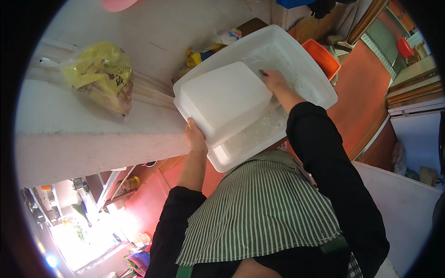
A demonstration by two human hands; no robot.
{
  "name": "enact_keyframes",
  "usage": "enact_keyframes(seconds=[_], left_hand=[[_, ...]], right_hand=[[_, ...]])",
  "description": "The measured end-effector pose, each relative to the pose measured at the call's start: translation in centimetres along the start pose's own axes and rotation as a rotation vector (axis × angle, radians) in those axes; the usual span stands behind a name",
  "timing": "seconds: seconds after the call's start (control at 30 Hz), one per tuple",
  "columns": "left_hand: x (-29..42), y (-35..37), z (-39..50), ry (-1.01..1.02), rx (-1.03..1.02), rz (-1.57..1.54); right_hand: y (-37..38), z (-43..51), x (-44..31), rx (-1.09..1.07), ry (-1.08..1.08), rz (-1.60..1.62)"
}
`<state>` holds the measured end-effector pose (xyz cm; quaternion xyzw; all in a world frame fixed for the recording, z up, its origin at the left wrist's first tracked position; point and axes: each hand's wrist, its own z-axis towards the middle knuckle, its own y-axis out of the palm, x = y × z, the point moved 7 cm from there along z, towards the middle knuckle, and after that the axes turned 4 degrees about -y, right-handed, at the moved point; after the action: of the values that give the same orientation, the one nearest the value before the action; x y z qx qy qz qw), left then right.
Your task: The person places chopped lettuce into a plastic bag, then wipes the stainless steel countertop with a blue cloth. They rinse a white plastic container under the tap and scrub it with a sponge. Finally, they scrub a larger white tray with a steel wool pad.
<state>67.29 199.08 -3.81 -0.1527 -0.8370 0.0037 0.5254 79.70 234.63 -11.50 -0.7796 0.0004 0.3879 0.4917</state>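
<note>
A large white plastic tub (pixel 302 66) with sudsy water lies before me. Over it, tilted with its underside up, is a smaller white plastic bin (pixel 222 99). My left hand (pixel 195 136) grips the bin's rim at its lower left corner, thumb on the outside. Beside the bin's far right end, my right hand (pixel 274 81) is closed around a small dark thing (pixel 263 72), mostly hidden by the fingers; what it is I cannot tell. The right forearm reaches across the tub's near right side.
A yellow plastic bag (pixel 100 76) with contents rests on the pale ledge (pixel 87 121) at left. An orange-red basin (pixel 321 59) stands right of the tub. Behind the tub are yellow and blue packages (pixel 200 57). A white chest-like surface (pixel 393 194) is at lower right.
</note>
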Motion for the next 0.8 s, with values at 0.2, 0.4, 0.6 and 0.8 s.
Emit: enact_keyframes(seconds=[0.2,0.4,0.6,0.8], left_hand=[[-0.7,-0.3,0.5,-0.051,0.007,0.017],[-0.3,0.8,-0.3,-0.140,-0.069,-0.093],[2.9,3.4,-4.1,-0.297,-0.271,-0.533],[5.3,7.5,-6.0,-0.432,-0.245,-0.691]], right_hand=[[-2.9,-4.2,-2.0,0.215,-0.049,0.057],[-3.2,-16.0,-13.5,0.350,-0.659,0.156],[-7.6,-12.2,-7.9,0.548,-0.263,0.155],[-6.9,-19.7,-14.5,0.588,-0.673,0.496]])
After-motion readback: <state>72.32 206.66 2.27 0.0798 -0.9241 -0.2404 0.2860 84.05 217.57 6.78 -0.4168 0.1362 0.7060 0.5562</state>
